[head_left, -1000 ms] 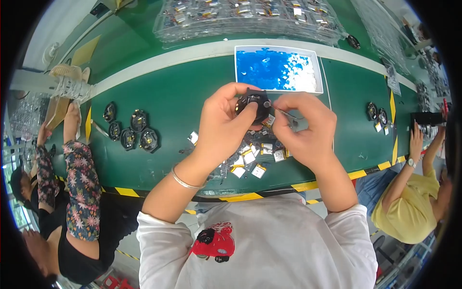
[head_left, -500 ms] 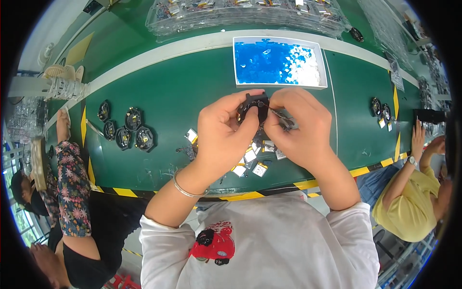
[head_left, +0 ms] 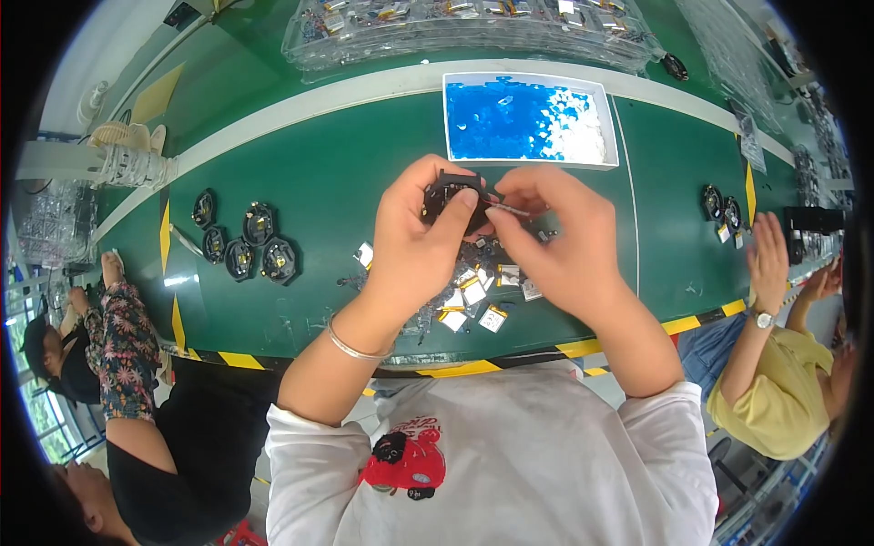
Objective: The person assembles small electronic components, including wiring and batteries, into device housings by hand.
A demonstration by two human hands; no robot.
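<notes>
My left hand (head_left: 410, 232) is closed around a black, watch-like round housing (head_left: 439, 198), its thumb pressed across the face. Close against the housing's right side, my right hand (head_left: 574, 237) pinches thin wires (head_left: 512, 210), one of them reddish. What the wires end in is hidden by the fingers. On the green table below both hands lies a loose pile of small silver battery cells (head_left: 472, 291) with yellow edges, mixed with dark wires.
Several black housings (head_left: 259, 223) lie to the left. A white-rimmed box (head_left: 612, 127) with a blue bottom and small white pieces stands beyond my hands. Clear plastic trays (head_left: 364, 53) hold parts at the back. More housings (head_left: 712, 202) lie right. Co-workers sit on both sides.
Both hands have shifted slightly left with the housing, which is turned more face-up. The wires now stretch out from my right fingers. The right co-worker's hand has lifted and moved left.
</notes>
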